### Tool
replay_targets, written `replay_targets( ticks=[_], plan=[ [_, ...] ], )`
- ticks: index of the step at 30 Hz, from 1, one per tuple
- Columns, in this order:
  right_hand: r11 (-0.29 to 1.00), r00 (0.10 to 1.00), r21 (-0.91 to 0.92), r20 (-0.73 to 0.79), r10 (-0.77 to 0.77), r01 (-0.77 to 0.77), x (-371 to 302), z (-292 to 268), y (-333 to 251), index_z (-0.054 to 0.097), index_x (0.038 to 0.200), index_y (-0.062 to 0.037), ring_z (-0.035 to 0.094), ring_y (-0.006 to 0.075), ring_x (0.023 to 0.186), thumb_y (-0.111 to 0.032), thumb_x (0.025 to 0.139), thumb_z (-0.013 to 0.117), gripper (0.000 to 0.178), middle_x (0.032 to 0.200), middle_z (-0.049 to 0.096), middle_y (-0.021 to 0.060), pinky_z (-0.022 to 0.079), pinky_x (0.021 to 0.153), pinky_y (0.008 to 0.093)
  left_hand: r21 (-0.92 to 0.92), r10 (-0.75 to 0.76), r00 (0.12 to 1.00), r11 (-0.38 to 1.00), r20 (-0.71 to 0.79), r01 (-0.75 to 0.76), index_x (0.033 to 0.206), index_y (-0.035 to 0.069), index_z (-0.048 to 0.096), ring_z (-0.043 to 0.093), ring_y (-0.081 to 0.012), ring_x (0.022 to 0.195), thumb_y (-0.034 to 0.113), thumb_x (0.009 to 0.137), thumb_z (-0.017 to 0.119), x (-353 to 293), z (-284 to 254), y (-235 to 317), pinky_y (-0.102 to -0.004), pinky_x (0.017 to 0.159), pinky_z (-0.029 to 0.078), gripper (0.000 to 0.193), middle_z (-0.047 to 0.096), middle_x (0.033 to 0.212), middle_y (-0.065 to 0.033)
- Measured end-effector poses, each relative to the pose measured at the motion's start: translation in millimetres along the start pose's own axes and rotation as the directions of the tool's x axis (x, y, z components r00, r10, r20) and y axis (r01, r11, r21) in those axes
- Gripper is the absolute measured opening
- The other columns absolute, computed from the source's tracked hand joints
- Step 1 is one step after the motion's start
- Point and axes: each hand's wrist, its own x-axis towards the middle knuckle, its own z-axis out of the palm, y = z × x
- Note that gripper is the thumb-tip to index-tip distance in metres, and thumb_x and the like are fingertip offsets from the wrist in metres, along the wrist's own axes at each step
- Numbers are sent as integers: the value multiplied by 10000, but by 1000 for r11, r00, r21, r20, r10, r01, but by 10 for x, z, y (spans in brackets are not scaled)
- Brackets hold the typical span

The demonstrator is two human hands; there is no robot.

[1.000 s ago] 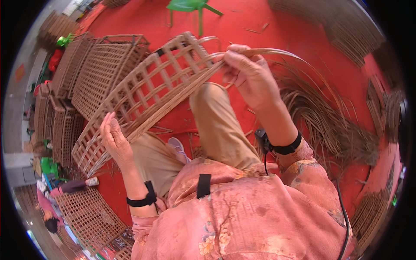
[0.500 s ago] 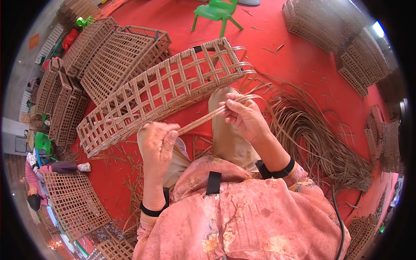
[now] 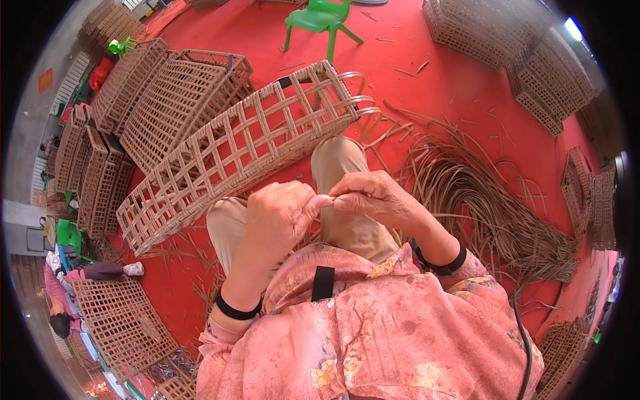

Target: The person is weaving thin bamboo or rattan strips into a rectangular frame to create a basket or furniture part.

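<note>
Long brown open-lattice basket (image 3: 267, 161) is slanting lower left to upper right, near the knees (image 3: 339, 155); strand loops (image 3: 368, 109) are jutting from its right end

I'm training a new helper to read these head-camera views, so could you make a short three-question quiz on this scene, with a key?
1. True or false: the left hand and right hand are close together.
2. Where does the heap of loose weaving strips lie?
A) On the person's left
B) On the person's right
C) In the person's lap
3. Fill in the colour: the plastic chair on the floor beyond the long open-weave basket is ____.

Key: 1. True. 2. B. 3. Green.
</note>
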Motion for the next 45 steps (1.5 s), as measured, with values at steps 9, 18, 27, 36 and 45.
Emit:
replay_targets(
  ticks=[9, 18, 27, 36, 45],
  plan=[
    [872, 950, -486, -296, -104, -56, 782, -1054, -2, 741, 892, -22, 649, 162, 686, -211, 889, 676, 200, 733, 688, 111, 517, 684, 326, -291, -268, 930, 938, -253, 191, 966, 10, 643, 607, -178, 723, 168, 951, 630, 561, 161, -494, -319, 678, 488, 159, 640, 790, -96],
    [523, 994, -845, -107, 32, -108, 1667, -1307, 59, 727, 906, -14, 599, 267, 674, -309, 840, 676, 307, 717, 630, 149, 476, 652, 398, -219, -324, 916, 936, -238, 274, 1066, 70, 662, 667, -188, 767, 163, 953, 605, 1407, 253, -868, -339, 705, 530, 157, 704, 853, -103],
    [818, 975, -574, 156, 157, -40, 1930, -1596, 439, 742, 954, -40, 523, 113, 626, -295, 883, 675, 273, 713, 611, 12, 447, 575, 295, 328, -212, 956, 905, -200, 270, 1033, 39, 608, 688, -350, 761, 122, 931, 559, 1619, 525, -739, -462, 724, 538, 140, 691, 819, -206],
    [850, 977, -524, 151, 153, -52, 1907, -1434, 433, 740, 944, -42, 499, 87, 602, -312, 874, 694, 283, 680, 574, -7, 421, 544, 270, -535, -536, 801, 774, -267, 339, 951, -7, 676, 675, -113, 703, 11, 833, 696, 1526, 382, -945, -278, 613, 539, 122, 703, 786, -85],
    [927, 982, -356, 99, 162, -117, 1884, -1703, 492, 728, 939, -50, 466, 50, 650, -311, 874, 700, 271, 705, 532, -56, 397, 577, 242, 189, -225, 894, 930, -388, 316, 914, 145, 748, 667, -282, 799, 143, 857, 689, 1271, 334, -989, -398, 700, 546, 82, 609, 916, -91]
  ],
)
